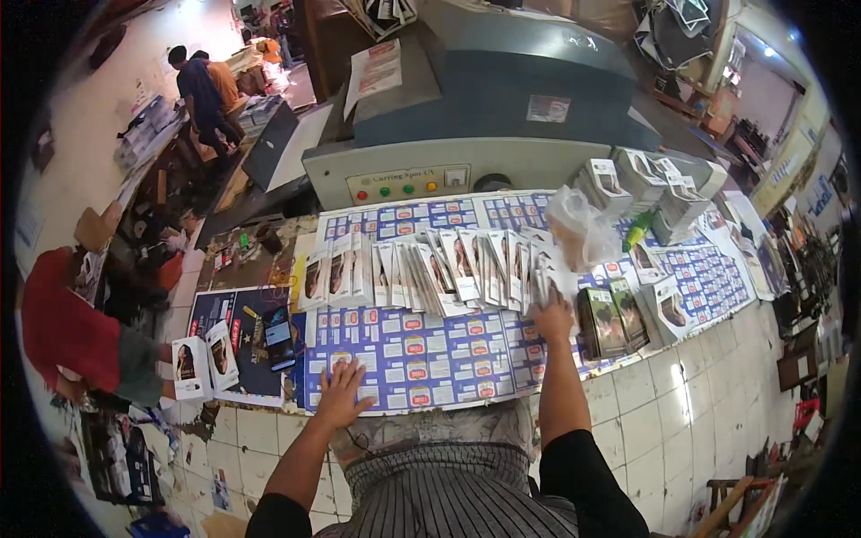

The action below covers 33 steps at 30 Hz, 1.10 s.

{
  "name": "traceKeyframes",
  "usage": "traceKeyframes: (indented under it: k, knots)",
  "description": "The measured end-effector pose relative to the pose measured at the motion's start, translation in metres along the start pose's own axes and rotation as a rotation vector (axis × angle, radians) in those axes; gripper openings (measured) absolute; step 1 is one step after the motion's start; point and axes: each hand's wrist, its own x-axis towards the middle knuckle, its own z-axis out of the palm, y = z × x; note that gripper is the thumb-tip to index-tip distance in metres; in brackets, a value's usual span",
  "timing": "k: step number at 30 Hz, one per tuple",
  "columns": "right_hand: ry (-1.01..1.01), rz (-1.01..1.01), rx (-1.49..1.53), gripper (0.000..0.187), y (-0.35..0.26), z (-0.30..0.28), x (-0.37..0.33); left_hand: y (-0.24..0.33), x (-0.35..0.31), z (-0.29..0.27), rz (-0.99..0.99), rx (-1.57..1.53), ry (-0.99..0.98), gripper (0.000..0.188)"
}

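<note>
- Your left grip [341, 393], in the head view, lies flat with fingers spread, holding nothing; your right grip [554, 318] touches the right end of the packet row, but I cannot tell if it is closed on any.
- The white printed packets [466, 264] lean overlapping across the blue printed sheets [448, 354], in front of the grey machine [502, 163].
- Each looks light, thin and rather stiff, probably of smooth card; it may slip over its neighbour, and its corners may bend.
- You should hold both long edges, gently, without pressing the middle.
</note>
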Motion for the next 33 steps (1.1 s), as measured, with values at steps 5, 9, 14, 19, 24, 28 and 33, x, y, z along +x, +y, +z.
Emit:
traceKeyframes:
  k: [5,9,14,19,24,28,33]
  knots:
    - [-0.181,-0.02,-0.067,0.094,-0.07,0.001,-0.011,-0.001,-0.006,-0.002,-0.031,0.048,0.003,0.082]
    - [-0.092,0.07,0.017,0.1,-0.036,0.006,0.025,-0.006,-0.005,0.002,-0.009,0.005,0.05,0.082]
    - [-0.181,0.268,0.048,0.107,-0.009,-0.01,0.037,-0.008,-0.007,0.003,-0.031,0.093,0.017,0.081]
    - [-0.222,0.258,-0.079,0.111,-0.017,-0.01,0.022,-0.003,-0.006,0.01,-0.033,0.123,-0.04,0.083]
    - [-0.277,0.109,-0.106,0.107,-0.058,0.02,0.021,-0.002,-0.014,-0.002,-0.061,0.109,-0.033,0.08]
    - [-0.172,0.078,-0.129,0.093,-0.042,0.016,0.029,-0.001,-0.015,0.001,-0.056,0.152,-0.009,0.079]
    - [0.065,-0.064,0.013,0.09,0.035,-0.006,0.05,0.0,-0.008,0.005,-0.008,0.143,-0.008,0.079]
